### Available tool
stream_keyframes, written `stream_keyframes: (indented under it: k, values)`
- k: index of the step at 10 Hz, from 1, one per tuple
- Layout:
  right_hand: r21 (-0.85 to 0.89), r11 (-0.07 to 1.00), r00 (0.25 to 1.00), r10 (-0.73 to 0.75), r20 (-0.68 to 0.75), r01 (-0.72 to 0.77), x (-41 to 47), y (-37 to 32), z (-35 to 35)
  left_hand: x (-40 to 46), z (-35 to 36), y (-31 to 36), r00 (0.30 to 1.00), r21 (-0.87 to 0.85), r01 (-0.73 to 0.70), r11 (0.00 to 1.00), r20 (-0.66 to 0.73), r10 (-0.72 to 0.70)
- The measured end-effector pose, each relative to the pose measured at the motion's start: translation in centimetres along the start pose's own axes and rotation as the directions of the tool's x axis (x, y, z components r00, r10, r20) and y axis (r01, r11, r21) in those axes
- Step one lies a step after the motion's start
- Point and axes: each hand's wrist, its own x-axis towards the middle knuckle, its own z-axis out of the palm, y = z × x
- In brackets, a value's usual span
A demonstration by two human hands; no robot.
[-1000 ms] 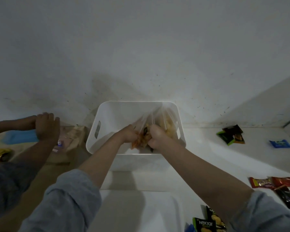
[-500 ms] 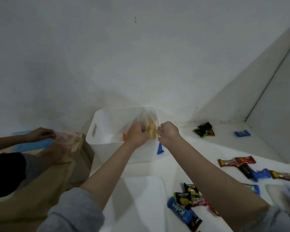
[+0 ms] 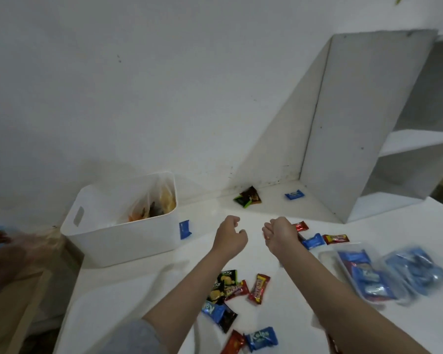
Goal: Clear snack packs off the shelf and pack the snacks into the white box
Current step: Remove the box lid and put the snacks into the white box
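Left hand: above the tabletop, fingers loosely curled, holding nothing.
Right hand: beside the left, loosely curled, empty as far as visible.
White box: left of the hands, clear snack bag inside.
Loose snack packs: scattered under the forearms.

white box, blue Kelps packet, red candy wrapper, grey sleeve
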Motion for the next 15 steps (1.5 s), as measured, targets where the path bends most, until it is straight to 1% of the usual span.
stream_keyframes:
  k: [1,2,3,4,5,6,7,8,9,10,11,12,13,14,15]
  values:
    - [0.118,0.992,0.995,-0.037,-0.097,0.049,2.3,-2.0,-4.6,0.2,5.7,1.6,0.999,-0.019,0.044,0.999,0.024,-0.043]
    - [-0.009,1.000,0.975,-0.016,-0.223,0.015,4.6,-6.1,-11.3,0.3,12.1,3.8,0.992,-0.049,0.122,0.991,0.037,-0.120]
    - [-0.191,0.962,0.917,-0.248,-0.311,0.195,7.5,-6.8,-18.5,0.0,19.0,5.4,0.977,-0.005,0.164,0.986,0.136,-0.162]
    - [-0.351,0.918,0.849,-0.328,-0.415,0.183,10.9,-7.8,-25.4,0.1,25.8,6.2,0.951,0.090,0.202,0.975,0.219,-0.217]
    - [-0.562,0.821,0.738,-0.439,-0.513,0.099,13.0,-8.3,-31.1,0.1,30.9,6.4,0.918,0.147,0.273,0.951,0.256,-0.303]
    - [-0.523,0.850,0.657,-0.357,-0.664,-0.067,14.3,-8.3,-35.3,0.4,33.6,6.1,0.891,0.179,0.336,0.925,0.259,-0.373]
    - [-0.299,0.936,0.717,-0.079,-0.692,-0.185,15.6,-7.4,-37.9,1.2,34.5,5.2,0.885,0.256,0.346,0.902,0.231,-0.405]
    - [-0.297,0.940,0.812,-0.041,-0.582,-0.165,16.6,-6.0,-38.6,1.6,34.5,4.6,0.882,0.275,0.363,0.890,0.206,-0.424]
    - [-0.290,0.949,0.828,-0.063,-0.557,-0.123,17.3,-6.2,-38.9,1.8,34.6,4.4,0.891,0.290,0.343,0.893,0.199,-0.407]
    - [-0.315,0.949,0.821,-0.183,-0.541,0.004,17.0,-8.0,-38.9,1.8,34.7,4.2,0.888,0.318,0.338,0.886,0.203,-0.412]
    - [-0.479,0.854,0.790,-0.433,-0.435,0.205,15.8,-9.9,-38.4,1.7,34.8,4.0,0.886,0.293,0.348,0.890,0.207,-0.415]
    - [-0.555,0.753,0.803,-0.548,-0.234,0.352,14.6,-11.4,-37.6,1.5,34.6,4.0,0.884,0.302,0.346,0.888,0.212,-0.416]
    - [-0.646,0.639,0.823,-0.567,-0.031,0.416,14.2,-10.8,-36.3,1.6,34.3,4.0,0.858,0.190,0.441,0.877,0.198,-0.474]
    - [-0.753,0.534,0.874,-0.474,0.109,0.384,14.4,-8.9,-34.6,1.1,33.4,4.1,0.815,-0.054,0.560,0.827,0.219,-0.537]
    - [-0.818,0.477,0.915,-0.378,0.138,0.321,14.3,-7.0,-33.1,0.1,32.3,4.1,0.787,-0.269,0.608,0.747,0.327,-0.523]
